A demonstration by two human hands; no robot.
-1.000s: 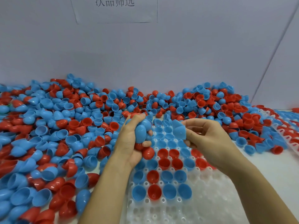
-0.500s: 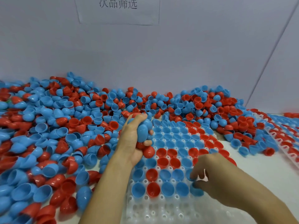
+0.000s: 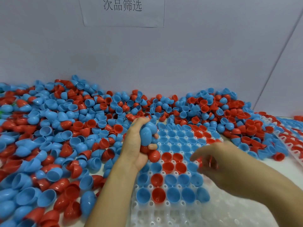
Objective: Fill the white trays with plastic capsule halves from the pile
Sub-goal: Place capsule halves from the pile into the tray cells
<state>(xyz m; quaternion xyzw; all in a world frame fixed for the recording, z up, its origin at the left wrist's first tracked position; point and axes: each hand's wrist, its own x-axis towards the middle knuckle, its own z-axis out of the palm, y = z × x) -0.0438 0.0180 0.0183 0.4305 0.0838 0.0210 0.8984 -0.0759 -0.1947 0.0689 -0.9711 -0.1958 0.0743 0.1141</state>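
A big pile of blue and red capsule halves (image 3: 65,128) covers the table's left and back. In front of me lies the white tray (image 3: 164,215), its far rows filled with blue and red halves and its near cells bare. My left hand (image 3: 131,149) hovers over the tray's left edge and grips a handful of halves, a blue half (image 3: 146,135) uppermost and a red one (image 3: 154,155) lowest. My right hand (image 3: 221,164) is blurred above the tray's right part, fingers loosely curled, nothing visible in them. A blue half (image 3: 203,194) ends the nearest filled row.
A second tray (image 3: 293,141) filled with red and blue halves runs along the right edge. A grey wall with a paper sign (image 3: 123,10) stands behind the pile. Bare white table surface (image 3: 278,166) shows at the right, between the trays.
My right hand carried a blue half from beside the left hand down to the nearest filled row, left it there, and has risen back toward the tray's middle. The left hand stayed put.
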